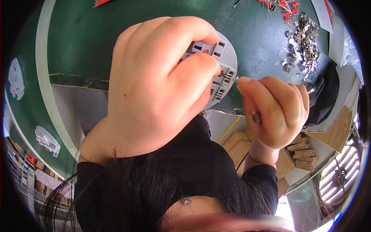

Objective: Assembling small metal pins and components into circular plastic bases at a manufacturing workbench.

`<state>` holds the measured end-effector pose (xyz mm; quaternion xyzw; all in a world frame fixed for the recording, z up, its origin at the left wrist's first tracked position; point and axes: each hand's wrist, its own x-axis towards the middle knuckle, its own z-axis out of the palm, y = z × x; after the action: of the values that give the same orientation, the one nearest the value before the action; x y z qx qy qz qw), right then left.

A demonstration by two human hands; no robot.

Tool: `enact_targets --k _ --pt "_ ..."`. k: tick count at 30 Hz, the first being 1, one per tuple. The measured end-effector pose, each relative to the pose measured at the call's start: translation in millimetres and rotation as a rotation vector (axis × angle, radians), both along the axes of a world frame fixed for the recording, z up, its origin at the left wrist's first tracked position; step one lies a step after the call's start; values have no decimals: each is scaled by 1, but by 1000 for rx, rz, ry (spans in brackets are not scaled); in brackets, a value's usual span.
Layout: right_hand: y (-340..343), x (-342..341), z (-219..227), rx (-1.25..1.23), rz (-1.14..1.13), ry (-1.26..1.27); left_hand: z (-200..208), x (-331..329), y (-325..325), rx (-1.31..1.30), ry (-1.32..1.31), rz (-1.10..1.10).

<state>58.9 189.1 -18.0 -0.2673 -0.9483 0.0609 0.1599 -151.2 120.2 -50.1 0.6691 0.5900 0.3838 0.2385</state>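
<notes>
My left hand [162, 81] is closed around a round grey plastic housing [230, 48], fingers curled over its face. Slots and raised compartments, some with metal pieces in them, show on that face, along with a small red part [206, 51]. My fingers and the back of my hand hide the housing's left side. At its right edge, the thumb and index finger of my right hand [274, 108] pinch a slim object with a shiny tip. A dark round end [256, 118] sticks out of the same fist; whether both belong to one tool is hidden.
A heap of small metal clips [307, 44] lies on the green table [85, 42] at the right, with red parts on thin leads [286, 7] beyond it. A black mesh bag [324, 94] is at the right edge. Pale plastic pieces [47, 141] lie on the left surface.
</notes>
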Motion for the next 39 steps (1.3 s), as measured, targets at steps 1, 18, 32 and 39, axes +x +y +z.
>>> enact_targets --k 1,18,32,39 --pt "0 0 1 4 11 -4 0 0 0 5 0 4" --pt "-1 -6 6 31 51 -71 -2 -1 -2 40 1 17" --pt "-2 -42 28 -100 -70 -367 -5 -3 0 28 -27 -4" --pt "-31 -13 26 24 -222 -429 8 6 6 -56 32 -104"
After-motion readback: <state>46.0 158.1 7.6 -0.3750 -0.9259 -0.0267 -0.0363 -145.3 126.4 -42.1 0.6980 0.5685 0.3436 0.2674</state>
